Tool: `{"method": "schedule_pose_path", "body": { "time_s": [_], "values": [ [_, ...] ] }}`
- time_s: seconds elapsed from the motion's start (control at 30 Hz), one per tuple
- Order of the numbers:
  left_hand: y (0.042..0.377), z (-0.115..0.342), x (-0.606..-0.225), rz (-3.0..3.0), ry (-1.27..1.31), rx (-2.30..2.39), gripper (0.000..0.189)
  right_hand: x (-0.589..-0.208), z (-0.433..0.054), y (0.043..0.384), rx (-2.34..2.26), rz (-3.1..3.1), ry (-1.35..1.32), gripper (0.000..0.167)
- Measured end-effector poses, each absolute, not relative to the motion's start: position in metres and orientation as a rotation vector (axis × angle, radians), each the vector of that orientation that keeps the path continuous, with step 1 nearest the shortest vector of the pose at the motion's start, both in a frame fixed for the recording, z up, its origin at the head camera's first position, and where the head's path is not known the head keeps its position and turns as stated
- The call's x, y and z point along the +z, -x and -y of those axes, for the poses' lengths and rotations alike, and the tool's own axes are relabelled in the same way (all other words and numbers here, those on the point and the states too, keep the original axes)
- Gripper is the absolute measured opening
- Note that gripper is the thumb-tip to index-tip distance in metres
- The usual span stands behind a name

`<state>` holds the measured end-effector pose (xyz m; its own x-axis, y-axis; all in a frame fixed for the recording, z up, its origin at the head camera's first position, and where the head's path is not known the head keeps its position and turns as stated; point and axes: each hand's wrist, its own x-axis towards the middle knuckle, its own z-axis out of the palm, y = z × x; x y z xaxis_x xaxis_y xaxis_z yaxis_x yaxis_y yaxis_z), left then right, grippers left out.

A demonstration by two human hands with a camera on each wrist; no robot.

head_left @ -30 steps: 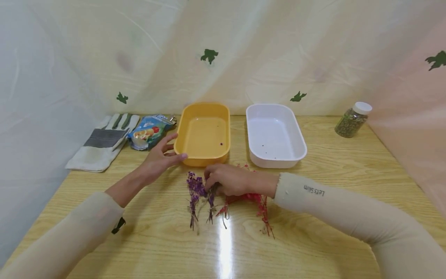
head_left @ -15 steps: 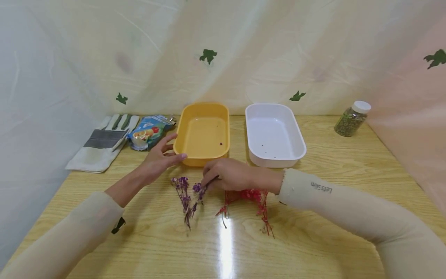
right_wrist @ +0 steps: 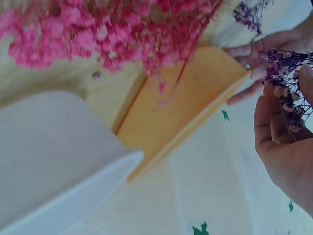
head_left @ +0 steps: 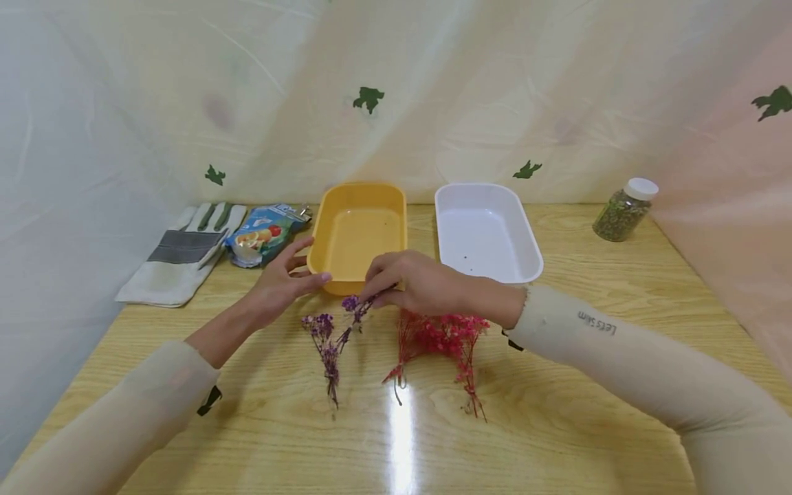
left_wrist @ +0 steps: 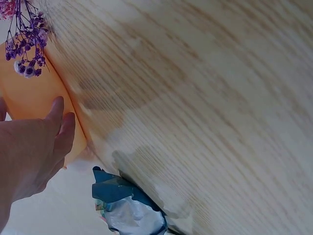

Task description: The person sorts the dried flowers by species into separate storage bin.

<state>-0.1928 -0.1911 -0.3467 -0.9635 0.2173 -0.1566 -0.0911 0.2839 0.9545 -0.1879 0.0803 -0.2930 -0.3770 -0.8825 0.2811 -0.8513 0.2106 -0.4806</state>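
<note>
The right hand [head_left: 417, 282] pinches a purple flower sprig [head_left: 357, 314] between thumb and fingers near the near right corner of the yellow tray; the right wrist view shows the small blossoms at the fingertips. The left hand [head_left: 278, 285] is spread wide, its thumb at the near rim and its fingers along the left side of the yellow tray [head_left: 361, 237]. In the head view the lower end of the held sprig overlaps a second purple bunch [head_left: 331, 364], which lies on the table [head_left: 260, 426] with its stems toward the person; whether the two touch cannot be told.

Just right of these, partly behind the right forearm, lie pink flowers [head_left: 445, 335], their red stems reaching toward the person in two clusters, with a thin string at the left cluster. Beyond them, beside the yellow tray and apart from it, stands a white tray [head_left: 489, 230] with a few dark specks on its floor.

To the left, a blue printed pouch [head_left: 262, 237] with a metal clip lies near the yellow tray, adjoining a white work glove [head_left: 163, 278] with a grey band. At the far right stands a clear jar [head_left: 621, 216] of greenish contents, capped by a white lid [head_left: 641, 188]. A pale curtain [head_left: 445, 89] bearing green cut-out shapes hangs behind.
</note>
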Motion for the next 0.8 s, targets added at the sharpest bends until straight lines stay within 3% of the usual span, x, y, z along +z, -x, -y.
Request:
{"method": "schedule_pose_path", "body": {
  "time_s": [0.8],
  "values": [
    [0.194, 0.191, -0.347, -2.271, -0.091, 1.766, 0.082, -0.260, -0.074, 0.230, -0.934, -2.562, 1.640, 0.016]
  ]
}}
